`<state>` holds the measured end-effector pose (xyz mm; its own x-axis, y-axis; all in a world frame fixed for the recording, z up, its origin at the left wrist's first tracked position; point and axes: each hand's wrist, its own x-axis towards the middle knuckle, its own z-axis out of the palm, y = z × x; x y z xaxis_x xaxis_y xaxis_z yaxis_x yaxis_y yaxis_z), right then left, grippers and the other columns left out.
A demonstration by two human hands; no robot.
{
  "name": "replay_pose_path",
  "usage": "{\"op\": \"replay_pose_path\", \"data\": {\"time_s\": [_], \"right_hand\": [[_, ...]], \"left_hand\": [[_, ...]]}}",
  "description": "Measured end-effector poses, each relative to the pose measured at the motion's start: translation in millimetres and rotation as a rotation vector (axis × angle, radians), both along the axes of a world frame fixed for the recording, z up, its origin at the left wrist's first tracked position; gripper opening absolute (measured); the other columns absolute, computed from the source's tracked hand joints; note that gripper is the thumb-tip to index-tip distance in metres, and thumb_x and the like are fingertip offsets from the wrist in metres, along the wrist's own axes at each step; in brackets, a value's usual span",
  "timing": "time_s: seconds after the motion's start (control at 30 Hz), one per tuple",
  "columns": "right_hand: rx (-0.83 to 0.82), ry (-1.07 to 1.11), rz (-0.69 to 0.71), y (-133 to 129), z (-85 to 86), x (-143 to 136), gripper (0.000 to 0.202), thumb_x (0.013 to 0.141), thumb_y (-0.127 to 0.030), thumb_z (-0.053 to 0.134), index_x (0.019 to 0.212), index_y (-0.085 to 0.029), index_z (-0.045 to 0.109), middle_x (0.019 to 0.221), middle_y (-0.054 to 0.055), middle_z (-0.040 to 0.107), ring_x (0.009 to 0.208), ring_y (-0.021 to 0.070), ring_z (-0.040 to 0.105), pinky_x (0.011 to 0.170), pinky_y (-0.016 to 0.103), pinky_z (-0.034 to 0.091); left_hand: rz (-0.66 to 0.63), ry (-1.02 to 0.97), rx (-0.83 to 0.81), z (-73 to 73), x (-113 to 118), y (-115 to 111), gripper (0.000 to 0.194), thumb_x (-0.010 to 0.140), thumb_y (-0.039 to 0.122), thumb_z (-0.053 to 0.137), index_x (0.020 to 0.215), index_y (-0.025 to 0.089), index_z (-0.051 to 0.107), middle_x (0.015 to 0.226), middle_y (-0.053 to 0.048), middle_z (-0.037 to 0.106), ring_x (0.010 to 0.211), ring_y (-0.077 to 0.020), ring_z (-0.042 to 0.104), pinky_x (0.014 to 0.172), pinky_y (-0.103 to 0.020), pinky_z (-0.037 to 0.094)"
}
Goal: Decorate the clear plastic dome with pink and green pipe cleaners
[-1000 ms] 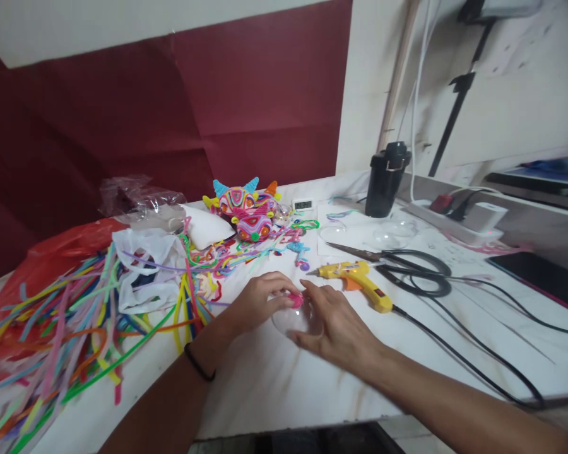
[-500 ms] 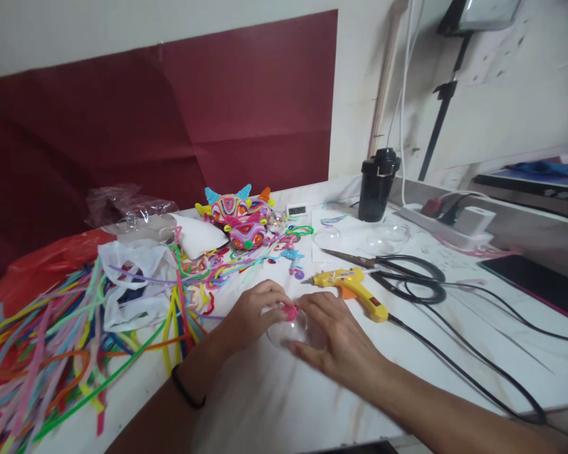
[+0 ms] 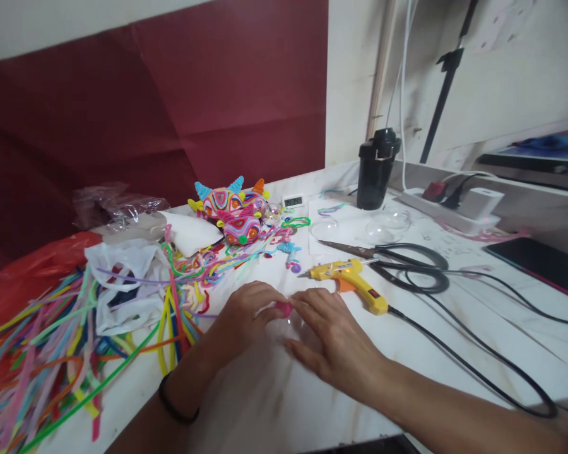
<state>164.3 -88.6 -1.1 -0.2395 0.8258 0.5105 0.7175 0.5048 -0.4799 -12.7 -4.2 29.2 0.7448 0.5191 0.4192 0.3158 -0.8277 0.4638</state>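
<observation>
Low over the white table, both hands meet around a clear plastic dome (image 3: 289,329) with a small pink coil (image 3: 283,308) on its top. My left hand (image 3: 252,314) pinches at the pink coil from the left, thumb and fingers closed. Curved around the dome's right side, my right hand (image 3: 329,331) has its fingertips at the coil and its thumb lower on the clear wall. Much of the dome is hidden by the fingers. Just beyond the right hand lies a yellow hot glue gun (image 3: 353,280), its nozzle pointing left.
Black-handled scissors (image 3: 407,261) lie behind the glue gun, whose black cord runs right. Loose pipe cleaners (image 3: 42,353) and a white bag (image 3: 123,309) cover the left. Decorated colourful heads (image 3: 236,214), a black cup (image 3: 377,170), clear domes (image 3: 383,228) and a power strip (image 3: 449,214) stand behind.
The camera view has shifted slightly, so the background sits differently. Both hands remain around the dome, with the left fingers still at the pink coil.
</observation>
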Motion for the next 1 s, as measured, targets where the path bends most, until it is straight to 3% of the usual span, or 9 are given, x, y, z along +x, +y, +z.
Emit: {"op": "replay_pose_path", "data": {"time_s": [0.5,0.87,1.0], "right_hand": [[0.105,-0.021,-0.026,1,-5.3,2,0.029,0.086,-0.024,0.059,0.113,-0.013,0.061,0.111,0.013,0.061,0.099,0.0301,0.050,0.081,0.047,0.041],[0.115,-0.066,-0.057,-2,-0.5,-3,0.026,0.089,-0.032,0.058,0.106,-0.013,0.064,0.104,0.013,0.065,0.098,0.0314,0.052,0.082,0.049,0.039],[0.111,-0.066,-0.066,-3,-2.3,-3,0.029,0.088,-0.031,0.059,0.110,-0.011,0.063,0.106,0.014,0.065,0.100,0.0322,0.051,0.082,0.050,0.039]], "left_hand": [[-0.002,0.057,0.178,3.8,1,-6,0.020,0.094,0.025,0.052,0.094,0.017,0.069,0.084,-0.005,0.064,0.080,-0.0148,0.060,0.071,-0.026,0.049],[0.034,0.156,0.421,1.1,2,-14,0.025,0.098,0.024,0.044,0.086,0.016,0.063,0.077,-0.003,0.065,0.076,-0.0167,0.059,0.076,-0.035,0.044],[0.004,0.164,0.517,4.1,3,-18,0.024,0.099,0.021,0.040,0.092,0.015,0.062,0.082,-0.005,0.067,0.079,-0.0174,0.059,0.077,-0.036,0.045]]}}
